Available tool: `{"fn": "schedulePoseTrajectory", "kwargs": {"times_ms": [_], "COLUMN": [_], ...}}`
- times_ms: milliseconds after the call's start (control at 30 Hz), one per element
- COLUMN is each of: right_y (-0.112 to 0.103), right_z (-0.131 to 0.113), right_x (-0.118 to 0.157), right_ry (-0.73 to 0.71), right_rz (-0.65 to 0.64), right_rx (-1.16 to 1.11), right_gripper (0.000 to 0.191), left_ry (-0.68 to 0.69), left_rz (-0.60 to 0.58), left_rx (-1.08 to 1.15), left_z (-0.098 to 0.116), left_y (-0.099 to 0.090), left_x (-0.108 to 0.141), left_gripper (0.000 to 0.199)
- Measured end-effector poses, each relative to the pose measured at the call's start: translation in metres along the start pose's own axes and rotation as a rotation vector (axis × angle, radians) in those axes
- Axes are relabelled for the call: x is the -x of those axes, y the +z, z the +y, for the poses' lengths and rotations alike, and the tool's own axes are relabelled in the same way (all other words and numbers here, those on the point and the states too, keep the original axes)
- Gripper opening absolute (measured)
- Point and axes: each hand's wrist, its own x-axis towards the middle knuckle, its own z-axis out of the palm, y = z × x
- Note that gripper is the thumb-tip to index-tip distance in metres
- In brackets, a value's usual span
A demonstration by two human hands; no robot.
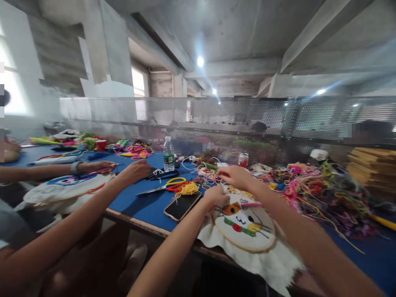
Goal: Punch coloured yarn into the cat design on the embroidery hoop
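Observation:
A round embroidery hoop (261,249) stretches white cloth stitched with a cat's face, a green collar and a red flower. It lies tilted over the table's front edge, and loose cloth hangs below. At its upper left rim, my left hand (215,196) is closed on the hoop, its fingertips partly hidden. My right hand (236,177) is just beyond the hoop's top, fingers curled together near tangled yarn; whatever they pinch is too small to make out. A pink pen-like tool (251,204) rests across the cloth beneath my right forearm.
Left of the hoop lie a phone (183,205), yellow yarn (189,189) and scissors (154,190). A water bottle (168,159) stands behind. To the right spreads a yarn heap (321,189). A co-worker's hand (136,170) reaches in from the left, near another embroidery piece (58,192).

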Motion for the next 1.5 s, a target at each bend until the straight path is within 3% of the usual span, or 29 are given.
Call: {"fn": "schedulePoseTrajectory", "kwargs": {"times_ms": [67,133,200,300,400,600,800,933,1000,1100,1200,1367,1500], "right_y": [-0.009,-0.007,0.001,0.014,0.023,0.047,0.05,0.036,0.032,0.035,0.043,0.041,0.032], "right_z": [0.028,0.056,0.08,0.101,0.104,0.102,0.101,0.084,0.072,0.059,0.053,0.048,0.044], "right_x": [0.05,0.091,0.119,0.14,0.144,0.137,0.134,0.129,0.127,0.126,0.127,0.128,0.13], "right_ry": [0.114,0.311,0.529,0.687,0.752,0.796,0.71,0.637,0.583,0.545,0.523,0.329,0.218], "right_rz": [-0.054,-0.21,-0.248,-0.242,-0.24,-0.012,0.225,0.332,0.342,0.247,0.201,0.387,0.493], "right_rx": [0.014,-0.082,-0.22,-0.338,-0.435,-0.591,-0.68,-0.961,-1.12,-1.222,-1.098,-0.65,-0.559], "right_gripper": [0.017,0.024,0.038,0.057,0.063,0.051,0.038,0.034,0.032,0.031,0.029,0.023,0.022], "left_ry": [-0.086,-0.114,-0.094,-0.034,-0.014,0.039,-0.032,-0.086,-0.126,-0.189,-0.231,-0.191,-0.133], "left_rz": [-0.118,-0.215,-0.291,-0.361,-0.332,-0.294,-0.347,-0.471,-0.499,-0.503,-0.559,-0.583,-0.557], "left_rx": [-0.242,-0.41,-0.66,-0.953,-0.963,-0.821,-0.606,-0.395,-0.312,-0.221,-0.135,0.06,0.182], "left_z": [-0.01,-0.013,-0.012,-0.008,-0.007,-0.012,-0.005,0.0,0.002,0.004,0.006,0.01,0.015], "left_y": [0.048,0.068,0.069,0.06,0.058,0.063,0.063,0.064,0.064,0.066,0.068,0.071,0.07], "left_x": [-0.002,-0.006,-0.011,-0.014,-0.013,-0.014,-0.016,-0.01,-0.006,-0.001,0.003,0.007,0.01], "left_gripper": [0.029,0.028,0.036,0.045,0.046,0.047,0.044,0.044,0.043,0.041,0.04,0.038,0.039]}}
